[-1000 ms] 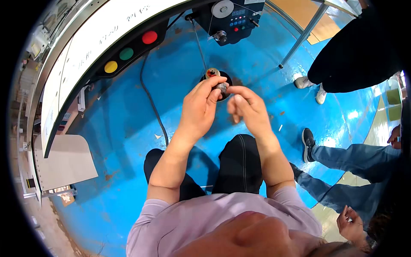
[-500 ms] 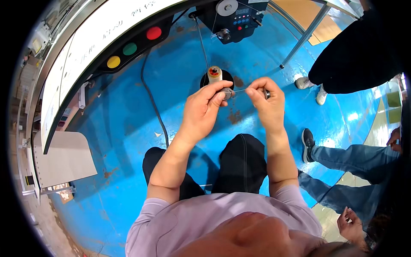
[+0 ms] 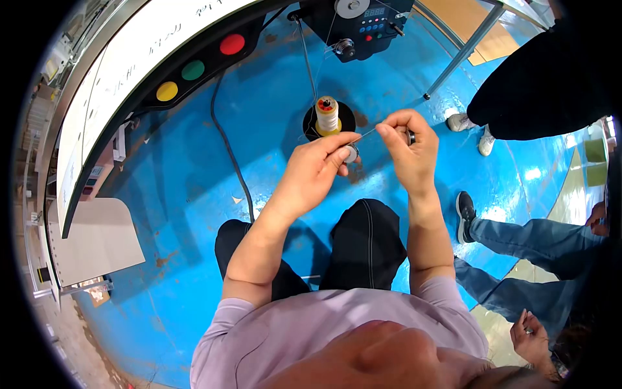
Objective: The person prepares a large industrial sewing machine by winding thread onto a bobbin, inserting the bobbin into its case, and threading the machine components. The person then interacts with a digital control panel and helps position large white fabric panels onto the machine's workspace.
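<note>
A: Hands?

B: Left hand [image 3: 317,167]: small silver disc [image 3: 351,154] pinched between thumb and fingers, index stretched past it. Right hand [image 3: 414,150]: thumb and index pressed on a fine strand [image 3: 368,135], straight across the gap to the left index tip.

A: Anything else in the right?

B: Small round piece [image 3: 411,137], dark with a bright rim, against the curled fingers. Partly hidden, can't tell what it is.

A: Where's the disc from the spool?

B: Held up off the floor [image 3: 188,214], near the closest rim of the black round base [image 3: 348,122]. White thread spool [image 3: 328,118] stands upright on that base, in from its edges.

A: Around it?

B: Dark control box [image 3: 363,32] past the base's far rim, red digits or lights on its front. White panel [image 3: 129,61] on the left: yellow button [image 3: 167,91], green button [image 3: 193,70], red button [image 3: 232,45] in a black strip along its inner edge. Black cable [image 3: 228,142] on the floor below that edge.

A: Others?

B: One in jeans [image 3: 531,240] at the floor's right edge, one in black clothing [image 3: 518,81] toward its far right corner.
</note>
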Available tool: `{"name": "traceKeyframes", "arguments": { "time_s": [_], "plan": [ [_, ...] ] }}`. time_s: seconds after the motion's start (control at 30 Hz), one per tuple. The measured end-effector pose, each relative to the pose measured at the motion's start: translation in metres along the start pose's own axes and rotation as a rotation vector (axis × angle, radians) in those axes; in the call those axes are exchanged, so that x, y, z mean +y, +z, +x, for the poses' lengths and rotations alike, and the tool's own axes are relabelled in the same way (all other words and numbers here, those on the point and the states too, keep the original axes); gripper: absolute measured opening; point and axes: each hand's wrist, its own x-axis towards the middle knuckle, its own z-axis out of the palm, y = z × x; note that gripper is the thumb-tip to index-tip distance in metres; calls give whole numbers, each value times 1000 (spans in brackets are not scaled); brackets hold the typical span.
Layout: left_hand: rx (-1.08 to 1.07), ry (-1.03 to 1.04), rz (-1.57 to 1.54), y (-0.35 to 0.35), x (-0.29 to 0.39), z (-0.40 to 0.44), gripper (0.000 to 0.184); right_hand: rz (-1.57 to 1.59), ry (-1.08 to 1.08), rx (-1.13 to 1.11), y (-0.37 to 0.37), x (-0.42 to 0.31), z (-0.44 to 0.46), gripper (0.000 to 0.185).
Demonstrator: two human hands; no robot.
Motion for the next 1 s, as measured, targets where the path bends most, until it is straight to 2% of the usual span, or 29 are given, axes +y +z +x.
{"name": "traceKeyframes", "arguments": {
  "time_s": [0.07, 0.2, 0.33, 0.43, 0.5, 0.77, 0.83, 0.93, 1.0],
  "plan": [
    [113, 2, -89, -2, -5, 3, 29, -38, -49, -5, -1, -2, -3, 11],
    [102, 11, -281, -11, -17, 8, 32, -201, -191, 50, 4, 4, -10, 11],
    [34, -40, -378, -14, -19, 6, 31, -232, -109, 37, 2, 7, -14, 11],
    [109, 14, -299, -11, -21, 8, 30, -205, -205, -2, 1, 7, -19, 13],
    [130, 41, -303, -10, -21, 9, 30, -240, -388, -26, 3, 5, -21, 15],
    [179, 63, -393, -9, -19, 9, 29, -268, -223, -77, 1, 12, -28, 15],
    [185, 71, -386, -8, -19, 8, 29, -296, -155, -16, 1, 19, -26, 13],
    [108, 163, -298, -5, -17, 4, 32, -208, -46, 23, 0, 18, -17, 11],
    [37, 202, -238, -2, -17, 4, 38, -200, -50, 41, 2, 20, -11, 11]
  ]
}}
